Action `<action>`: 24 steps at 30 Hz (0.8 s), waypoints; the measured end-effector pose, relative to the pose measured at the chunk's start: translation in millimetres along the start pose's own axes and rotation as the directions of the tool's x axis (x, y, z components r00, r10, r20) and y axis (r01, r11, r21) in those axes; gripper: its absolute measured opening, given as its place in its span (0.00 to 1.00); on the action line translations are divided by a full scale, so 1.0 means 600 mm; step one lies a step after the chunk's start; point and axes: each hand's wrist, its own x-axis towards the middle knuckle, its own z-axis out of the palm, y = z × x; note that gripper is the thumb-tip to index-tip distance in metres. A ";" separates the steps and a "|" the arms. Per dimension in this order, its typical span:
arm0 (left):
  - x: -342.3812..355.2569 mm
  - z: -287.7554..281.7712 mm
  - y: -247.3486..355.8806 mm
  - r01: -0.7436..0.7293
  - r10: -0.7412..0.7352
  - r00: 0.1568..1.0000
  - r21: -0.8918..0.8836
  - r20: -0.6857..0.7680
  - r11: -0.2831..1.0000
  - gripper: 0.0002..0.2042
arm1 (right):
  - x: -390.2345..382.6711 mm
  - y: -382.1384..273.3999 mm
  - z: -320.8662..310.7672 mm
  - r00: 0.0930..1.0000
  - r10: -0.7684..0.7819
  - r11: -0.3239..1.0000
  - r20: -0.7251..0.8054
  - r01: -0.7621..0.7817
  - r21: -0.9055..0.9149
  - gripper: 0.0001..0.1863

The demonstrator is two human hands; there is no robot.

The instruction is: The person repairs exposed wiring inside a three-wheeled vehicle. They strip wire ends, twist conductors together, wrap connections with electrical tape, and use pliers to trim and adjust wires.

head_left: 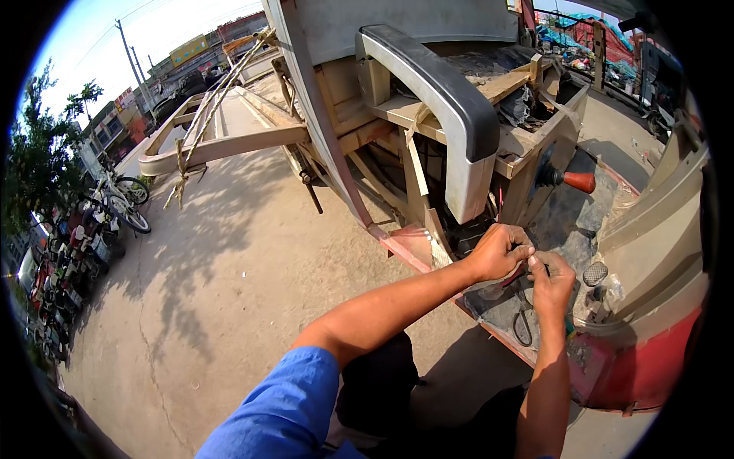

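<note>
Head view looks down on two bare forearms that enter from the lower edge and meet at the lower right of the frame, over the dark floor (566,222) of a stripped vehicle cab. The left hand (498,251) is curled, its fingers closed on something small and dark at the floor's near edge; what exactly it grips is too small to tell. The right hand (550,284) sits just beside it, touching or almost touching, fingers bent down and pinching a thin dark wire (522,325) that loops below the two hands. A blue sleeve (287,409) covers the upper left arm at the bottom centre.

Just right of the hands stands a pedal (595,273) with a round ribbed pad. Above them, a lever with an orange knob (579,182) sticks out from the panel. A grey seat back (443,99) with a dark padded edge arches across the upper centre. The cab's lower rim is red (642,375) at the lower right.

Bare concrete ground (222,283) fills the left half, crossed by shadows. A metal frame bound with rope (202,130) runs toward the upper left. Parked bikes (115,203) line the left edge under trees, with buildings beyond.
</note>
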 end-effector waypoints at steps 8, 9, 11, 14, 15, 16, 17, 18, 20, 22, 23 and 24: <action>0.007 0.014 0.007 -0.005 0.004 0.998 -0.020 -0.060 1.000 0.09 | 0.011 -0.004 -0.012 0.973 0.230 0.969 -0.034 -0.225 0.107 0.08; 0.009 0.019 0.007 -0.013 0.013 0.999 -0.017 -0.051 1.000 0.10 | 0.016 -0.002 -0.018 0.972 0.232 0.968 -0.017 -0.230 0.100 0.08; 0.004 0.025 0.005 0.034 -0.035 0.999 -0.038 -0.018 0.999 0.12 | 0.011 -0.002 -0.023 0.965 0.261 0.961 -0.013 -0.259 0.095 0.07; 0.004 -0.008 -0.011 0.110 -0.107 0.991 -0.030 0.077 0.993 0.13 | 0.018 0.021 0.010 0.973 0.232 0.954 0.007 -0.229 0.196 0.07; 0.007 -0.016 -0.018 0.101 -0.100 0.990 -0.006 0.102 0.995 0.13 | 0.021 0.017 0.017 0.967 0.256 0.948 -0.009 -0.249 0.199 0.06; 0.002 -0.013 -0.003 0.186 -0.177 0.976 -0.068 0.125 0.980 0.13 | 0.016 0.010 0.014 0.961 0.277 0.946 -0.011 -0.270 0.180 0.06; -0.003 -0.001 -0.010 0.124 -0.117 0.986 -0.057 0.116 0.991 0.12 | 0.009 0.003 0.004 0.946 0.324 0.935 -0.016 -0.318 0.156 0.06; -0.003 0.000 -0.007 0.149 -0.135 0.983 -0.101 0.128 0.984 0.12 | 0.009 0.005 0.001 0.960 0.278 0.955 -0.020 -0.274 0.114 0.06; -0.004 0.001 -0.007 0.167 -0.149 0.979 -0.129 0.141 0.977 0.12 | 0.008 0.006 -0.003 0.972 0.233 0.970 -0.026 -0.231 0.072 0.06; -0.002 0.000 -0.014 0.145 -0.131 0.982 -0.100 0.138 0.984 0.11 | 0.009 0.003 -0.002 0.973 0.229 0.972 -0.035 -0.226 0.068 0.05; -0.003 0.000 -0.014 0.150 -0.132 0.980 -0.108 0.151 0.983 0.11 | 0.009 0.005 -0.002 0.974 0.223 0.973 -0.039 -0.219 0.071 0.05; -0.002 0.000 -0.004 0.152 -0.132 0.978 -0.117 0.164 0.981 0.10 | 0.008 0.008 -0.003 0.975 0.216 0.975 -0.044 -0.212 0.071 0.05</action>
